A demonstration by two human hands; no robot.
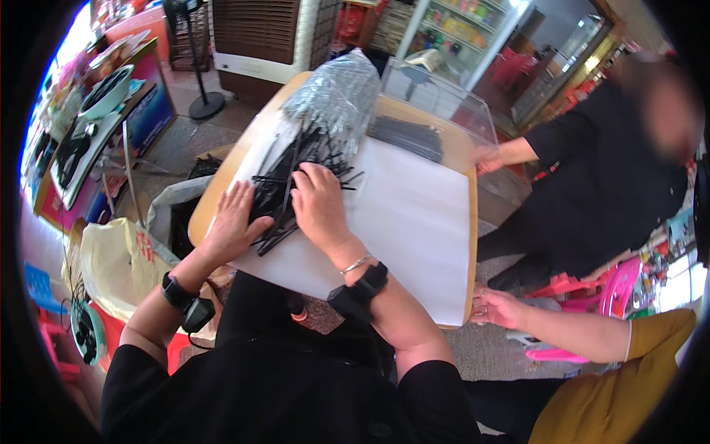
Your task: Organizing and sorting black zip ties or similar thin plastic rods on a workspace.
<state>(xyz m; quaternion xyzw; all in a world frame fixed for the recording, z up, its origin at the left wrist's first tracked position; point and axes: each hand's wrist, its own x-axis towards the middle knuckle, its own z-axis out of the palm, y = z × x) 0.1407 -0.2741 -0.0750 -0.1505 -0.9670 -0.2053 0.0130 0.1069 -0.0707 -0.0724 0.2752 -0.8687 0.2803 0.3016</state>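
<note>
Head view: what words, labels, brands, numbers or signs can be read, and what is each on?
Cream plastic bag: red printing, too blurred to read.
Purple-blue panel: any print is too blurred to read.
Glass cabinet: any labels inside are too small to read.
Nothing reads clearly enough to quote.

Shirt: a black top (281, 396) is covering the torso.
Sleeves: short black sleeves (137, 374) are ending on the upper arms.
Left hand (231, 220): a black band (176, 290) is circling its wrist, carrying a boxy black unit (198, 314).
Cable: a thin dark cable (198, 344) is curving below that unit.
Right hand (319, 203): a thin silver bracelet (358, 263) is ringing its wrist beside a wider black strap (371, 280).
Trousers: black trousers (251, 307) are covering the legs.
</note>
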